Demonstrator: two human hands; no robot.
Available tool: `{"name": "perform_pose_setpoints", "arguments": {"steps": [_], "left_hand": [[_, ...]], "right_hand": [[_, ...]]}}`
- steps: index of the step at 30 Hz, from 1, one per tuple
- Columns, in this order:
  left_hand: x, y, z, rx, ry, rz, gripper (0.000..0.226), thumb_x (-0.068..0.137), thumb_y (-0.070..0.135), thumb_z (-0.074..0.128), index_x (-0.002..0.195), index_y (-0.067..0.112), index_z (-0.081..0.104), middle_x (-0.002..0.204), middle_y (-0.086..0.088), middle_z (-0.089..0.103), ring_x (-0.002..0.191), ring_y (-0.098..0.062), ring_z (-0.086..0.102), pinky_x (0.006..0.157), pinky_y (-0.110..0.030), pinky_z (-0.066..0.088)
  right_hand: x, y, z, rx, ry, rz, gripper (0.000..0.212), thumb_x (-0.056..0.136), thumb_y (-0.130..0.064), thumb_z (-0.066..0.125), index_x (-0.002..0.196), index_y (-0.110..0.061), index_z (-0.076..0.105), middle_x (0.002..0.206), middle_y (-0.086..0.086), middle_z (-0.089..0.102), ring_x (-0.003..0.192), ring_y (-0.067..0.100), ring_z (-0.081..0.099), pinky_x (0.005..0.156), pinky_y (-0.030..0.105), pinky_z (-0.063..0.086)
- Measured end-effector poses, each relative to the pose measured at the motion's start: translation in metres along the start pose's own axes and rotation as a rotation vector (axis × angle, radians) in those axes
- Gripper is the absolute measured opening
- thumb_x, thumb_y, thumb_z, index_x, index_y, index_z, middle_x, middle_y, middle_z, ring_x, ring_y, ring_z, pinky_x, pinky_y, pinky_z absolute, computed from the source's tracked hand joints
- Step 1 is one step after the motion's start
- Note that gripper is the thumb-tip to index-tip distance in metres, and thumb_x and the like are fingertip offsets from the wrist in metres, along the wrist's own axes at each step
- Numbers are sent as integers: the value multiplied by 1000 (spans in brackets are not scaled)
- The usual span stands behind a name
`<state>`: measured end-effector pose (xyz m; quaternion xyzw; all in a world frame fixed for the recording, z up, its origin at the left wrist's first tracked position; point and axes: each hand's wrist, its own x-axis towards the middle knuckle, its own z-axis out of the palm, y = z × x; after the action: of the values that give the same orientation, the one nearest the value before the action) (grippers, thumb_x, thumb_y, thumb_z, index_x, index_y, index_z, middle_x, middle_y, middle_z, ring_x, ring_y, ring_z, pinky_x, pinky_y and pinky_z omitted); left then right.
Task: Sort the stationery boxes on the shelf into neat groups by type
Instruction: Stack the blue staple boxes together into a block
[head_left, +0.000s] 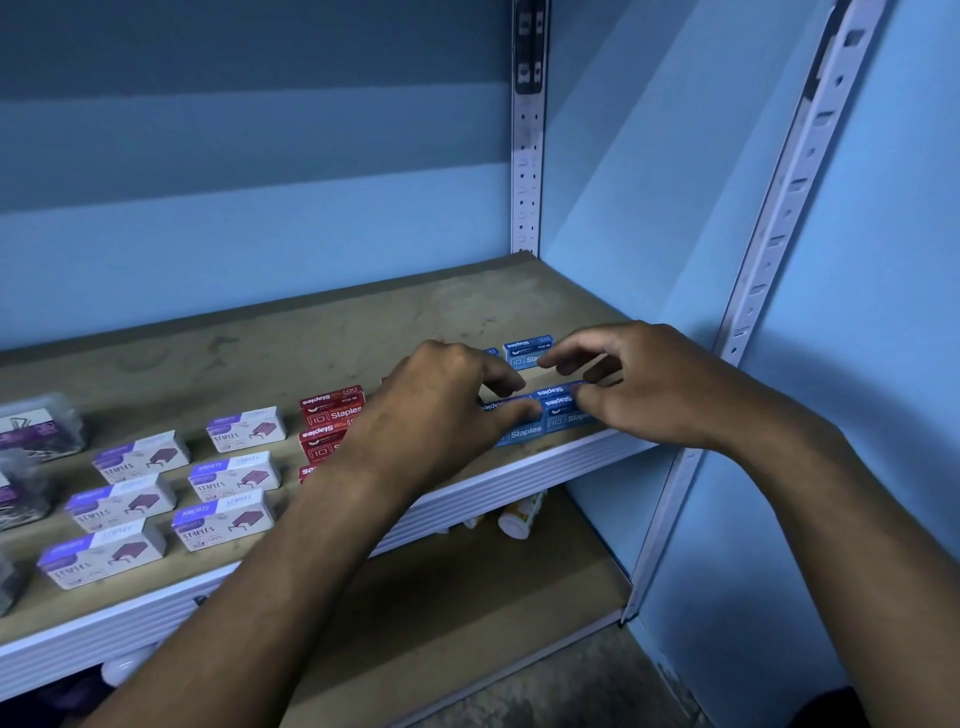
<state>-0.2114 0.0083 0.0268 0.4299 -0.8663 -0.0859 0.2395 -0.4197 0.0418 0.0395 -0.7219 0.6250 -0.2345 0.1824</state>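
Two hands at the blue staple boxes on a worn wooden shelf against a blue wall.

The left hand (441, 415) and right hand (639, 384) pinch adjoining blue staple boxes (563, 410) at the shelf's (363, 338) front right edge; red boxes (330, 410) and purple-and-white boxes (228, 478) sit in rows leftward, beside a slotted metal upright (527, 171).

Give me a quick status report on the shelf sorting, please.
Left hand and right hand both on the blue staple boxes at the shelf front edge. Red boxes and purple boxes grouped to the left. Nothing in the way.
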Motion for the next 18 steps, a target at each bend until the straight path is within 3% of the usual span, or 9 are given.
{"name": "perform_pose_setpoints", "arguments": {"steps": [4, 9, 13, 15, 18], "left_hand": [[1, 0, 4, 106, -18, 7, 42, 79, 56, 70, 113, 32, 71, 108, 15, 72, 91, -9, 61, 109, -42, 41], [2, 5, 8, 140, 24, 6, 33, 81, 49, 70, 109, 31, 73, 105, 12, 74, 87, -8, 64, 122, -40, 21], [1, 7, 8, 132, 23, 7, 32, 83, 49, 69, 109, 30, 73, 105, 12, 74, 85, -7, 64, 123, -39, 20], [1, 6, 8, 139, 28, 17, 34, 82, 50, 69, 110, 31, 73, 105, 12, 74, 90, -8, 63, 119, -40, 28], [1, 2, 6, 142, 71, 13, 44, 79, 59, 67, 113, 33, 71, 108, 15, 72, 105, -9, 56, 91, -34, 51]], "right_hand": [[1, 4, 1, -24, -32, -8, 38, 84, -22, 78, 114, -43, 68, 112, -22, 66, 100, -3, 60, 90, 25, 51], [4, 4, 3, -60, -12, -18, 33, 84, -20, 79, 109, -40, 74, 111, -17, 70, 96, -1, 60, 84, 22, 48], [5, 3, 4, -86, -13, -13, 35, 82, -21, 80, 111, -40, 75, 114, -15, 71, 96, 2, 60, 84, 22, 48], [5, 3, 4, -90, -18, -13, 36, 83, -22, 80, 112, -42, 74, 116, -15, 70, 98, 2, 61, 86, 24, 49], [4, 4, 0, -40, -6, -20, 38, 84, -30, 77, 118, -45, 69, 117, -20, 67, 101, 1, 62, 85, 21, 49]]}}
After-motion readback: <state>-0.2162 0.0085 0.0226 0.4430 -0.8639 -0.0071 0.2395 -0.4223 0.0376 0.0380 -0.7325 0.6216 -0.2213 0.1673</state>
